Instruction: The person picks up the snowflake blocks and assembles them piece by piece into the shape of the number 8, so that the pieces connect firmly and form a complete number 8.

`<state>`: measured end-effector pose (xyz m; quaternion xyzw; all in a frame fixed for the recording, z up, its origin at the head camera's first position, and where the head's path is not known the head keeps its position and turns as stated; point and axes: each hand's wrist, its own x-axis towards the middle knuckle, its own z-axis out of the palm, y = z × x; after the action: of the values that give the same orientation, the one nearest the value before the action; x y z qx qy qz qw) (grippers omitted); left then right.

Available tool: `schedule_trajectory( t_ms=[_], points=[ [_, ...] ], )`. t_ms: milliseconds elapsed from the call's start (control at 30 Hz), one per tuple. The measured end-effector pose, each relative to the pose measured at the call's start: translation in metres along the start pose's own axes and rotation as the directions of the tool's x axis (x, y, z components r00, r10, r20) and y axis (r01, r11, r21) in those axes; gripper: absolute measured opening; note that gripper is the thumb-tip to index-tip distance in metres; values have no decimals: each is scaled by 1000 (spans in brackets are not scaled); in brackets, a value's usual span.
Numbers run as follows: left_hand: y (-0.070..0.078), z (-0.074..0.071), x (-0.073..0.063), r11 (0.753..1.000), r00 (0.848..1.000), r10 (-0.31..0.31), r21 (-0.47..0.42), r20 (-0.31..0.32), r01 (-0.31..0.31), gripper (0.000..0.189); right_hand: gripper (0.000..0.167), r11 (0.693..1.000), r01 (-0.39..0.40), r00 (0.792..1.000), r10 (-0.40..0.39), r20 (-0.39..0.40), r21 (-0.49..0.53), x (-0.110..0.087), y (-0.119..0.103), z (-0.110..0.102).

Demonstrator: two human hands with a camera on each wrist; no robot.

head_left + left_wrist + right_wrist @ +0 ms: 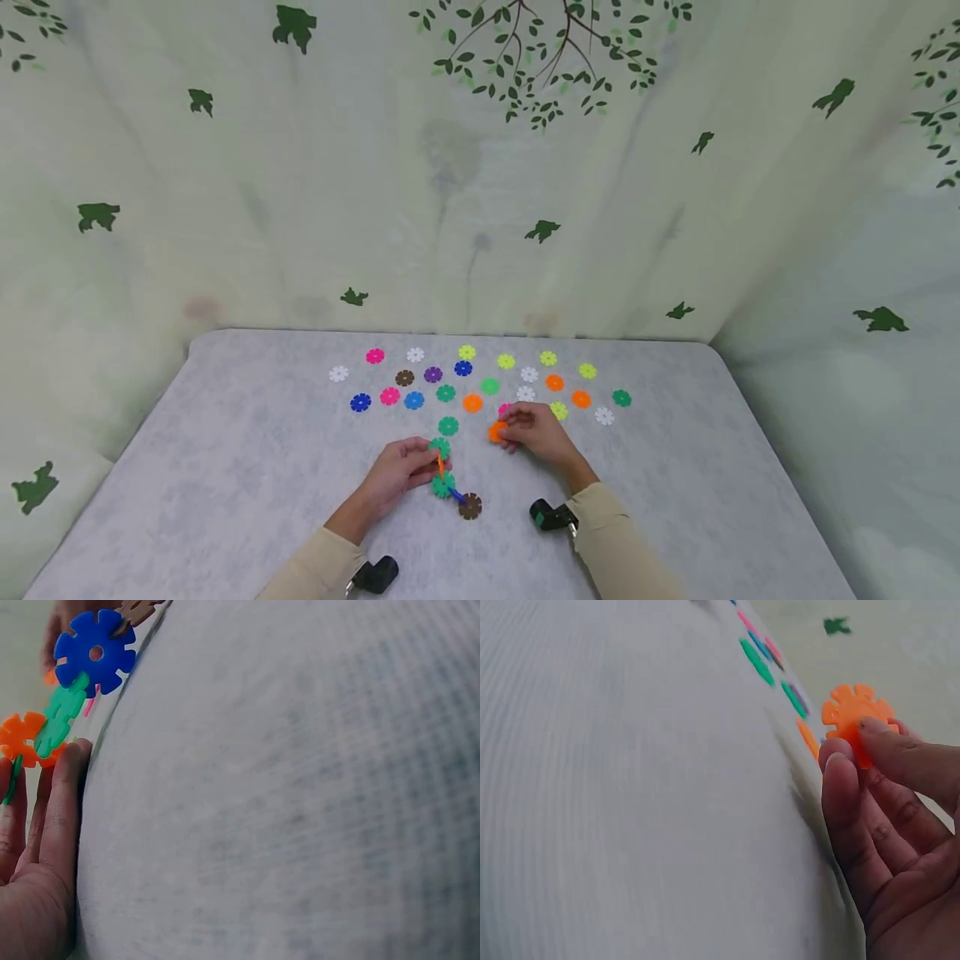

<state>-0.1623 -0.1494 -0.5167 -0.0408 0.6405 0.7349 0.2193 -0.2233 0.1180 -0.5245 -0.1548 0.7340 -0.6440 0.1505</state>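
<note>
My left hand pinches one end of a chain of notched plastic snowflake discs. In the left wrist view an orange disc, a green disc, a blue disc and a brown disc interlock at angles. The green end disc sits at my left fingertips. My right hand pinches a loose orange disc between thumb and fingers, to the right of the chain. Just beyond the right fingers lies a pink disc, partly hidden by them.
Many loose discs lie spread over the far half of the grey-covered table, among them a green disc, an orange disc and a yellow disc. A leaf-printed curtain stands behind the table. Both wrists carry black cameras.
</note>
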Motion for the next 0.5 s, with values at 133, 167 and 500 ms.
schedule_trajectory(
  t_ms=[133,167,500],
  points=[
    [0,2,1,1000,1000,-15,1,-27,15,19,13,997,79,996,-78,54,-22,15,-5,23],
    [0,3,1,1000,999,-19,-3,-33,19,18,13,995,93,994,-91,66,-27,18,-6,28],
    [-3,5,2,1000,997,-26,11,-67,27,21,12,996,64,993,-57,104,-66,24,-12,48]
  ],
)
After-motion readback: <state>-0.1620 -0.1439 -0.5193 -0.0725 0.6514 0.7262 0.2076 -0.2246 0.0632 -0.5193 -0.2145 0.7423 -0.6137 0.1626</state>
